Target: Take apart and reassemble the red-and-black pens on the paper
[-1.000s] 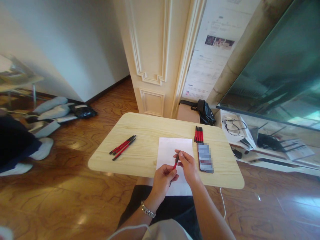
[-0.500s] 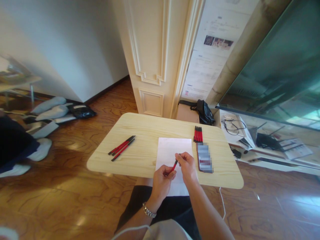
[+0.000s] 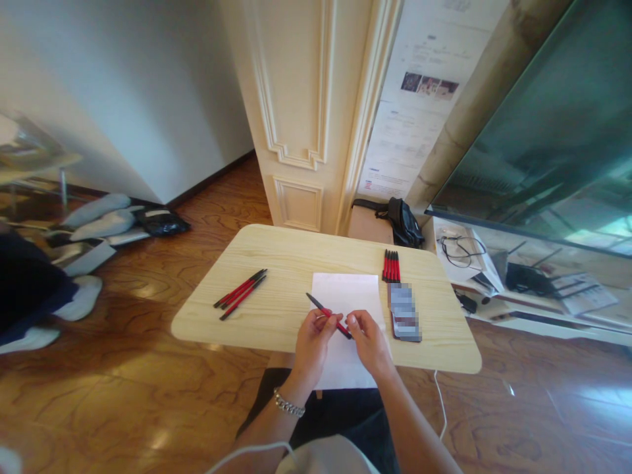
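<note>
My left hand point(image 3: 312, 337) and my right hand point(image 3: 364, 334) hold one red and black pen point(image 3: 328, 315) between them, just above a white sheet of paper point(image 3: 345, 296). The pen lies slanted, its black tip pointing up and left past my left hand. The paper rests on a small light wooden table point(image 3: 276, 276) and hangs over its near edge. A few red and black pens point(image 3: 240, 292) lie on the table's left side. Another bundle of red pens point(image 3: 392, 266) lies at the back right. A phone point(image 3: 403, 311) lies right of the paper, beside my right hand.
A cream panelled pillar point(image 3: 301, 131) stands behind the table. A black bag point(image 3: 405, 222) sits by it on the floor. To the right is a glass-fronted TV stand point(image 3: 533, 283) with cables. Slippers and a dark bag point(image 3: 108, 220) lie on the wooden floor at left.
The pen has turned from pointing up and right to slanting up and left, now sticking out past my left hand. Both hands sit slightly lower and closer together over the paper.
</note>
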`<control>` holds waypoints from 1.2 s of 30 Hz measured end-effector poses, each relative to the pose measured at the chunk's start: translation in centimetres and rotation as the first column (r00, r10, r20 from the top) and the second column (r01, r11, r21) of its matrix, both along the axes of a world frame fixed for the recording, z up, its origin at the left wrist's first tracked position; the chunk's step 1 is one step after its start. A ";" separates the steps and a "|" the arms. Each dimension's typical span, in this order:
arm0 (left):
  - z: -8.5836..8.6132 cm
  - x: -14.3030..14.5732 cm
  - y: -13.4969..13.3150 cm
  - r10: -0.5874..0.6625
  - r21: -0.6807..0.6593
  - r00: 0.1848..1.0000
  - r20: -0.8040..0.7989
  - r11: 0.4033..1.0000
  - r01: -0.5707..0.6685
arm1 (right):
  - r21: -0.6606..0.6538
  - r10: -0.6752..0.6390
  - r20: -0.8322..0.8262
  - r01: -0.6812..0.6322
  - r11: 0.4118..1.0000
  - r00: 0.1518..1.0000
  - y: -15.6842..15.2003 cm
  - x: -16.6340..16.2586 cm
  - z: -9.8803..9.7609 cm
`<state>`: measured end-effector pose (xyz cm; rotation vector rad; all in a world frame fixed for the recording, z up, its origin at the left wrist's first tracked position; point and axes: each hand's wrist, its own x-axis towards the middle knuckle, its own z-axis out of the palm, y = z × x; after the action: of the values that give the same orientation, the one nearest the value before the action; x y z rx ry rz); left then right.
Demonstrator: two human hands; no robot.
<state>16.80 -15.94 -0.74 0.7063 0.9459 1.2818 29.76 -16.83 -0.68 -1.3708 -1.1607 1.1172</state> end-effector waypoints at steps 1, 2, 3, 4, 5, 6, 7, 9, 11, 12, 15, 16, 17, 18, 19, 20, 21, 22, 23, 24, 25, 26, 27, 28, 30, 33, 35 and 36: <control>0.0 0.0 0.1 0.007 0.004 0.999 0.031 1.000 -0.008 | -0.029 0.014 -0.055 -0.016 0.999 0.998 -0.3 -0.2 -0.3; 0.0 0.1 0.1 0.008 0.006 0.998 0.056 1.000 -0.008 | -0.056 0.008 -0.134 -0.016 0.998 0.991 -0.5 -0.5 -0.6; 0.0 0.2 0.1 0.004 0.005 0.997 0.074 1.000 -0.004 | -0.078 -0.020 -0.225 0.003 0.997 0.974 -0.6 -0.8 -0.9; 0.0 0.3 0.0 0.000 0.003 0.996 0.084 1.000 0.000 | -0.093 -0.063 -0.320 0.035 0.995 0.945 -0.6 -1.2 -1.2; 0.0 0.4 -0.1 -0.002 0.003 0.997 0.083 1.000 0.002 | -0.105 -0.111 -0.411 0.074 0.992 0.905 -0.5 -1.4 -1.4; -0.1 0.4 -0.2 -0.003 0.007 0.998 0.070 1.000 0.002 | -0.117 -0.155 -0.492 0.111 0.987 0.856 -0.3 -1.6 -1.5; -0.1 0.5 -0.3 -0.005 0.014 0.999 0.042 1.000 0.005 | -0.132 -0.189 -0.562 0.138 0.982 0.806 0.0 -1.7 -1.6; -0.2 0.5 -0.6 -0.030 0.029 0.999 -0.029 0.999 0.030 | -0.168 -0.233 -0.652 0.162 0.972 0.721 0.9 -1.4 -1.5; -0.5 0.3 -0.8 -0.091 0.015 0.994 -0.054 0.996 0.092 | -0.191 -0.258 -0.690 0.174 0.966 0.677 1.9 -0.8 -1.0; -0.7 0.2 -0.9 -0.123 0.002 0.992 -0.041 0.992 0.123 | -0.192 -0.262 -0.698 0.177 0.965 0.666 2.5 -0.3 -0.6; -1.7 -0.2 -1.1 -0.142 -0.020 0.990 -0.011 0.990 0.141 | -0.148 -0.231 -0.735 0.182 0.972 0.637 3.9 1.0 0.6; -2.1 -0.4 -1.1 -0.122 -0.022 0.992 -0.029 0.992 0.121 | -0.126 -0.212 -0.760 0.181 0.975 0.614 4.3 1.4 1.1; -2.4 -0.6 -1.0 -0.099 -0.022 0.993 -0.057 0.995 0.098 | -0.106 -0.189 -0.790 0.174 0.979 0.583 4.5 1.8 1.4; -2.7 -0.9 -1.0 -0.076 -0.022 0.993 -0.088 0.997 0.074 | -0.091 -0.161 -0.823 0.154 0.984 0.545 4.8 2.2 1.7; -2.9 -1.1 -0.9 -0.059 -0.020 0.991 -0.118 0.998 0.057 | -0.081 -0.132 -0.854 0.123 0.989 0.503 5.0 2.5 1.9; -3.1 -1.3 -0.8 -0.046 -0.015 0.989 -0.144 0.999 0.044 | -0.075 -0.105 -0.880 0.084 0.994 0.463 5.1 2.7 2.0; -3.3 -1.5 -0.7 -0.036 -0.007 0.986 -0.165 0.999 0.036 | -0.072 -0.086 -0.899 0.047 0.996 0.430 5.2 2.9 1.9; -3.4 -1.7 -0.6 -0.032 0.001 0.983 -0.183 0.999 0.033 | -0.075 -0.076 -0.911 0.018 0.997 0.405 5.3 3.1 1.8; -3.5 -1.8 -0.6 -0.032 0.008 0.980 -0.198 0.999 0.034 | -0.082 -0.076 -0.919 0.000 0.997 0.387 5.4 3.2 1.7; -3.6 -1.9 -0.5 -0.032 0.013 0.977 -0.211 0.999 0.036 | -0.093 -0.085 -0.923 -0.004 0.996 0.374 5.5 3.3 1.5; -3.6 -2.0 -0.5 -0.036 0.016 0.974 -0.224 0.999 0.040 | -0.105 -0.097 -0.926 -0.001 0.994 0.366 5.5 3.3 1.3; -3.7 -2.0 -0.5 -0.041 0.019 0.971 -0.236 0.999 0.047 | -0.114 -0.106 -0.927 0.001 0.994 0.360 5.5 3.3 1.1; -3.8 -2.0 -0.5 -0.047 0.022 0.968 -0.246 0.998 0.054 | -0.117 -0.110 -0.928 0.002 0.993 0.355 5.6 3.3 1.0; -3.9 -2.0 -0.5 -0.052 0.024 0.966 -0.254 0.998 0.060 | -0.115 -0.107 -0.930 -0.002 0.993 0.352 5.6 3.4 1.0; -3.9 -2.0 -0.6 -0.049 0.026 0.965 -0.259 0.998 0.058 | -0.102 -0.090 -0.934 -0.016 0.995 0.346 5.6 3.4 1.0; -3.9 -2.1 -0.5 -0.036 0.032 0.966 -0.255 0.998 0.046 | -0.085 -0.070 -0.937 -0.029 0.996 0.342 5.7 3.6 1.1; -3.9 -2.1 -0.4 -0.037 0.035 0.964 -0.264 0.998 0.047 | -0.084 -0.069 -0.939 -0.030 0.996 0.338 5.7 3.7 1.1; -3.9 -2.1 -0.4 -0.038 0.036 0.961 -0.275 0.998 0.050 | -0.086 -0.072 -0.939 -0.027 0.996 0.337 5.8 3.7 1.1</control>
<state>14.68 -16.32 -4.59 0.9508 1.1224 1.1865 33.51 -11.07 0.38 -0.5072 -0.1818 1.6174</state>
